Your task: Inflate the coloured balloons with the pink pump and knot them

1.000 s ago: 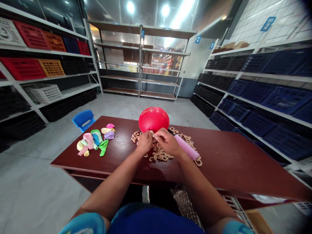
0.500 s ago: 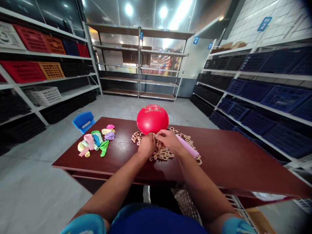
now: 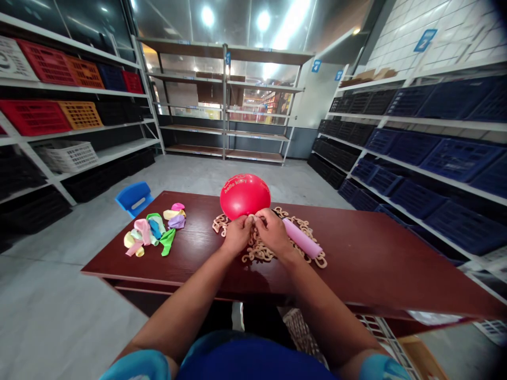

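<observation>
An inflated red balloon [image 3: 245, 196] with "hello kitty" printed on it stands just beyond my hands. My left hand [image 3: 238, 232] is closed at the balloon's near end, fingers pinched on its neck. Beside it, my right hand [image 3: 271, 230] pinches at the same spot, fingertips meeting the left ones. The neck itself is mostly covered by the fingers. Below and around both hands lies a heap of tan, curly linked pieces [image 3: 261, 252]. To the right a pink cylinder [image 3: 303, 238] rests on part of that heap.
Several uninflated balloons [image 3: 148, 230] in mixed colours lie at the left of the dark red table [image 3: 372, 253]. Behind its left corner stands a blue chair [image 3: 133, 198]. Shelves with crates [image 3: 467, 158] line both sides; a metal rack [image 3: 225, 105] stands at the back.
The red balloon has turned a little, so its print has shifted left and tilted. Both hands stay at its neck, with the right fingers slightly re-angled.
</observation>
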Demonstrator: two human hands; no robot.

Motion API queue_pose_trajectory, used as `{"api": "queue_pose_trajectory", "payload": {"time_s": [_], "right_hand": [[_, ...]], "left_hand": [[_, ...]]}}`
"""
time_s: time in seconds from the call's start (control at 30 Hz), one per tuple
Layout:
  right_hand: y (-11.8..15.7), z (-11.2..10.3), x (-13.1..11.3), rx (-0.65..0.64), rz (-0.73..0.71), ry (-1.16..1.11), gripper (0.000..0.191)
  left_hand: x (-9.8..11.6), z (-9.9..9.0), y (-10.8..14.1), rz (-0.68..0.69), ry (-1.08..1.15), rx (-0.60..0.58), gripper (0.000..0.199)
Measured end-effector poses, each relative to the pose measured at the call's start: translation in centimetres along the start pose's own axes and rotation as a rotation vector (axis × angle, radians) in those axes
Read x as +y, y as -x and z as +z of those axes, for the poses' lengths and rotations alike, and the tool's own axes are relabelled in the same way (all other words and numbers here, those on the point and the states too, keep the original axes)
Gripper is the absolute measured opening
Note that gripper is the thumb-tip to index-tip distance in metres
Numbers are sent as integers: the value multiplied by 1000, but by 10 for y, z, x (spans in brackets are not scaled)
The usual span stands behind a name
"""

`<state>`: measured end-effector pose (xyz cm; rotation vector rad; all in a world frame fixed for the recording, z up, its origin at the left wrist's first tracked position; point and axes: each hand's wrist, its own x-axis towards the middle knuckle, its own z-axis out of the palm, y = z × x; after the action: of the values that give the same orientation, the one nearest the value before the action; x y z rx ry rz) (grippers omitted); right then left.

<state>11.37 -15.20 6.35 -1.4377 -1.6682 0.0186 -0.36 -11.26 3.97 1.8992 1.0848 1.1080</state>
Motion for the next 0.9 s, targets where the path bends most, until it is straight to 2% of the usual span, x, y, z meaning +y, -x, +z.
{"api": "queue_pose_trajectory", "payload": {"time_s": [0.07,0.17,0.27,0.33,0.47,0.9], "right_hand": [[0,-3,-1,-48,-9,-87,16],[0,-7,1,-94,52,-206,22],[0,-9,5,-3,57,-179,15],[0,-8,7,58,1,-107,11],[2,-7,8,42,-52,-114,13],[3,-2,13,-59,33,-299,9]], "left_hand": [[-1,-2,-1,-15,-45,25,36],[0,-4,-1,-20,-86,55,33],[1,-4,-1,-22,-56,52,32],[0,-3,0,-26,-18,35,32],[1,-3,1,-34,41,-9,32],[-1,-10,0,22,19,-124,30]]}}
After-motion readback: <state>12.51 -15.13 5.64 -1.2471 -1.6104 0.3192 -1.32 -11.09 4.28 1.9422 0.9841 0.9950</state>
